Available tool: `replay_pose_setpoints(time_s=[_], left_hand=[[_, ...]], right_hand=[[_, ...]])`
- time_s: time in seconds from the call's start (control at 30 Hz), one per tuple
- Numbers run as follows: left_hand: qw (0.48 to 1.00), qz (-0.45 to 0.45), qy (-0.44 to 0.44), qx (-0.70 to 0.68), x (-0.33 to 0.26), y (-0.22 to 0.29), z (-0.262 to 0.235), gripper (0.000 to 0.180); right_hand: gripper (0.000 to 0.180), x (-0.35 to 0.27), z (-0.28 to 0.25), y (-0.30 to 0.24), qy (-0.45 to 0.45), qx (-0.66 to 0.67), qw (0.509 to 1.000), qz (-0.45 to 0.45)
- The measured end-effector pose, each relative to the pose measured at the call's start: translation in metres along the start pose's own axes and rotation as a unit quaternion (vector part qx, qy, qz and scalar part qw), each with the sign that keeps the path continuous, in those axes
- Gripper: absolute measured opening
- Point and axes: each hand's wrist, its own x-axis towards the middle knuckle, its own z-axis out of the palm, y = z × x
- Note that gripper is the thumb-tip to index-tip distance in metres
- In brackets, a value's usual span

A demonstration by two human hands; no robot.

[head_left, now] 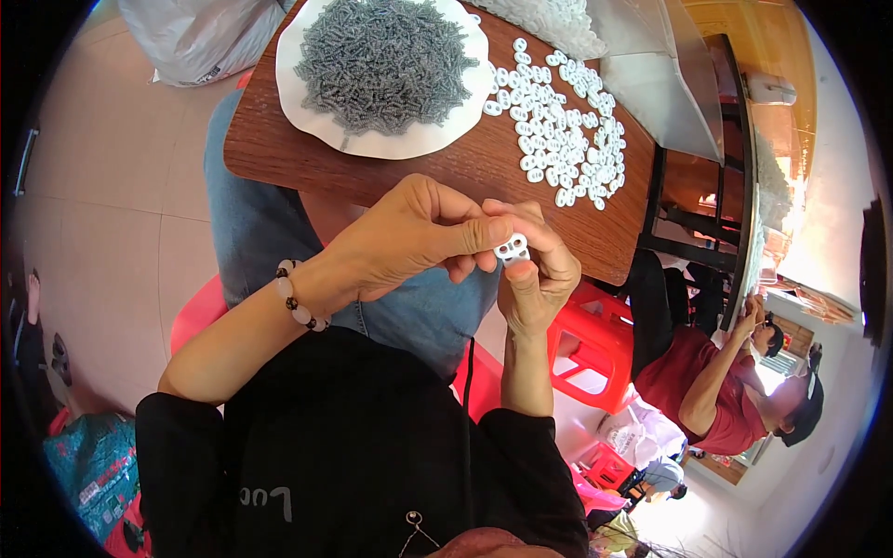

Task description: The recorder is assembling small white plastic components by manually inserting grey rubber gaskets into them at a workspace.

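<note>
In front of my body, both hands are closed on a small white plastic two-hole cord stopper (pixel 511 245). My left hand (pixel 409 237) pinches it at the upper left with thumb and fingers. With its thumb below, my right hand (pixel 547 270) grips the same piece from the right. Just beyond, a white wavy-rimmed plate (pixel 291 88), heaped with small grey metal springs (pixel 386 65), stands on the brown wooden table (pixel 428 177). Many loose white two-hole pieces (pixel 558 139) lie spread to its right.
At the far edge is a pile of whitish translucent parts (pixel 549 20) beside a pale panel (pixel 660 74). A red plastic stool (pixel 591 349) stands at the right. Farther right sits a person in a red shirt (pixel 698 386). A plastic bag (pixel 200 37) lies at the far left.
</note>
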Motion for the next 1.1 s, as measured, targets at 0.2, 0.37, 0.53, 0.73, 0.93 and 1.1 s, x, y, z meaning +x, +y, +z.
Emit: replay_pose_setpoints(time_s=[0.2, 0.37, 0.53, 0.73, 0.93, 1.1], left_hand=[[1.000, -0.016, 0.008, -0.005, 0.000, 0.001, 0.002, 0.026], [1.000, 0.006, -0.020, 0.005, 0.000, -0.002, -0.001, 0.025], [0.999, 0.020, -0.025, 0.008, 0.000, -0.004, -0.001, 0.025], [1.000, 0.020, -0.019, 0.002, 0.000, -0.004, 0.002, 0.024], [0.998, 0.052, -0.009, 0.040, -0.002, -0.003, 0.002, 0.023], [0.993, 0.050, -0.008, 0.104, -0.005, 0.005, 0.004, 0.023]], right_hand=[[0.041, -0.002, 0.002, -0.001, 0.009, 0.026, 1.000, 0.005], [0.039, -0.002, 0.003, -0.002, 0.016, 0.038, 0.999, 0.002], [0.039, -0.003, -0.001, -0.001, -0.006, 0.046, 0.999, 0.015], [0.041, -0.004, -0.001, 0.001, -0.002, 0.056, 0.998, 0.009], [0.048, -0.001, 0.003, -0.003, -0.010, 0.016, 1.000, 0.004], [0.050, -0.003, -0.001, 0.001, -0.011, -0.015, 1.000, -0.001]])
